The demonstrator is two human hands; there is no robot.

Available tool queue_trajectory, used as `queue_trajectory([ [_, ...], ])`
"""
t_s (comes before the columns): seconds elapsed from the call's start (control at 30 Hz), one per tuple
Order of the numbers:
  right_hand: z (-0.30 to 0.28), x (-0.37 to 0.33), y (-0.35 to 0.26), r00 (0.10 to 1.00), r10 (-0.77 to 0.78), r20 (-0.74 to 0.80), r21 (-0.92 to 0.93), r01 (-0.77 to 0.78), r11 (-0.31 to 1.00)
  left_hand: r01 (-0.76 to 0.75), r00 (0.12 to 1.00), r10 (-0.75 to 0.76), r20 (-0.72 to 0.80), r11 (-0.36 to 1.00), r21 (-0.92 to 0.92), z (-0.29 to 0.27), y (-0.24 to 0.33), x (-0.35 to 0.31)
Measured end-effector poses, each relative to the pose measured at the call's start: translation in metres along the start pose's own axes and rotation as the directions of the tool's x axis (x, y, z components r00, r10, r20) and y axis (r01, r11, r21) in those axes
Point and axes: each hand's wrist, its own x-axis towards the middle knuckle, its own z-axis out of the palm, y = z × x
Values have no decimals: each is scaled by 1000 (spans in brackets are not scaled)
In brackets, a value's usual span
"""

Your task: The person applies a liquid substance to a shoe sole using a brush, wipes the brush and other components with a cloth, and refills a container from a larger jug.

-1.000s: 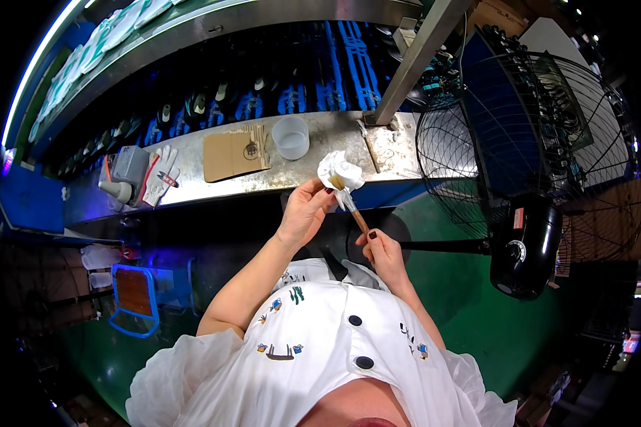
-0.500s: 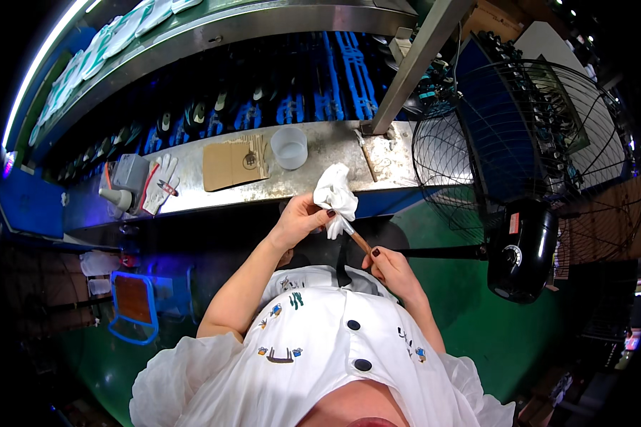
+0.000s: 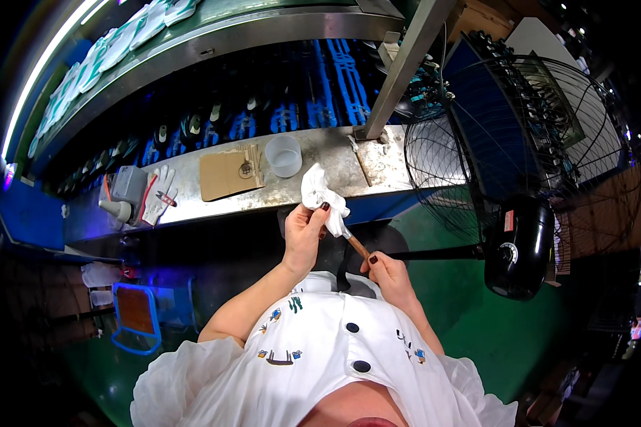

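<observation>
My left hand (image 3: 305,235) pinches a crumpled white cloth (image 3: 317,188) between thumb and fingers, just off the bench's front edge. The cloth wraps the far end of a tool with a brown wooden handle (image 3: 357,247) and a short metal neck, so its tip is hidden and its kind does not show. My right hand (image 3: 389,275) is closed round the near end of that handle, close to my body. Beyond the cloth, a translucent plastic tub (image 3: 283,156) stands on the metal bench (image 3: 322,146), beside a flat piece of brown cardboard (image 3: 229,175).
On the bench's left are a white glove (image 3: 157,193), red-handled snippers (image 3: 166,199), a grey box (image 3: 129,184) and a nozzle-topped bottle (image 3: 116,209). A metal post (image 3: 406,75) rises at the back right. A black caged fan (image 3: 518,245) stands at my right, a blue-framed chair (image 3: 137,319) at left.
My left hand and the cloth have moved a little left, and the fingers have turned more upright around the cloth. My right hand stays on the wooden handle. The view has shifted slightly.
</observation>
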Motion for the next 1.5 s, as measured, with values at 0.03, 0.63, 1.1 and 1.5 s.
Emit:
queue_trajectory([
  [0.03,-3,-2,2,1000,2,-20,1,-2,1000,-2,999,2,-36,1000,-11,4,-2,1],
  [0.63,-11,-2,-4,980,-118,-159,226,153,962,-10,996,25,91,987,-163,-23,-3,26],
  [1.1,-2,-1,-5,978,-143,-154,91,158,983,125,900,-15,436,966,-225,-28,-6,25],
  [1.5,-10,-2,4,999,24,-40,110,-20,994,79,922,-113,371,991,106,-12,3,26],
])
